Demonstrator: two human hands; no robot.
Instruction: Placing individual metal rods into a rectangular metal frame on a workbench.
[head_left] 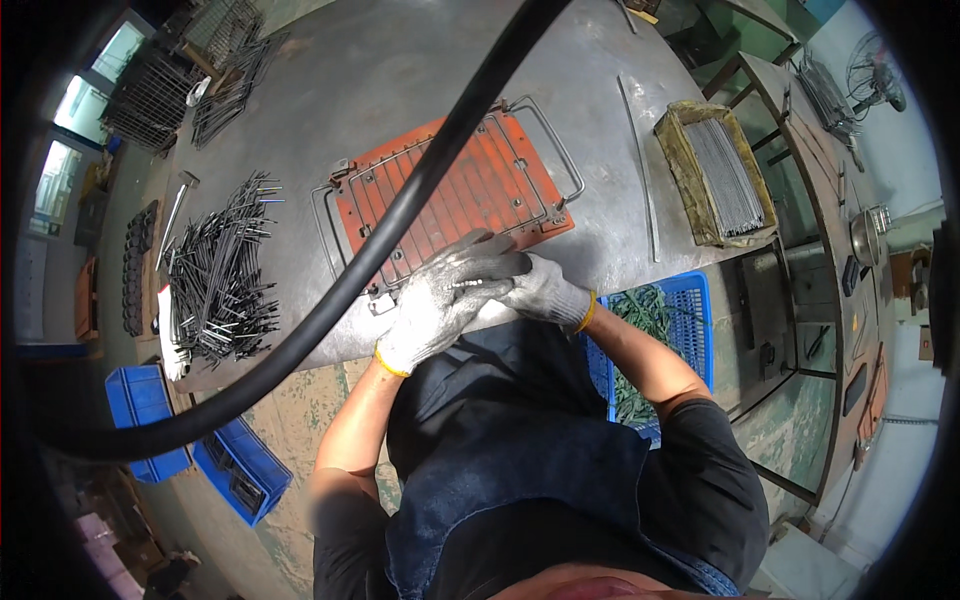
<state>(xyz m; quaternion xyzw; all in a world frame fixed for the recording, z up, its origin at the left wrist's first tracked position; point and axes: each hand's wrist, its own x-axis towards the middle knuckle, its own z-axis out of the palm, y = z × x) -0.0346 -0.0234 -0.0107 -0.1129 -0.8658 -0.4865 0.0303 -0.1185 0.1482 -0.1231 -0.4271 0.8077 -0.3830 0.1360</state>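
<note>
Both my hands wear white knit gloves with grey-stained fingers and yellow cuffs, and they meet at the front edge of an orange-red metal jig plate (470, 190). My left hand (440, 298) has its fingers curled towards the right, closed around a short row of small shiny bits (467, 284) that are too small to name. My right hand (545, 290) presses against the left one, its fingers mostly hidden behind it. The jig has parallel grooves, small bolts and clamps, and a bent-rod handle (555, 145) at each side.
A black hose (400, 220) crosses the view diagonally. Thin black rods (222, 275) are heaped on the metal table (350, 60) at left. A yellowish box (715, 175) of straight rods stands right, beside a long strip (640, 165). Blue crates (690, 320) flank the table.
</note>
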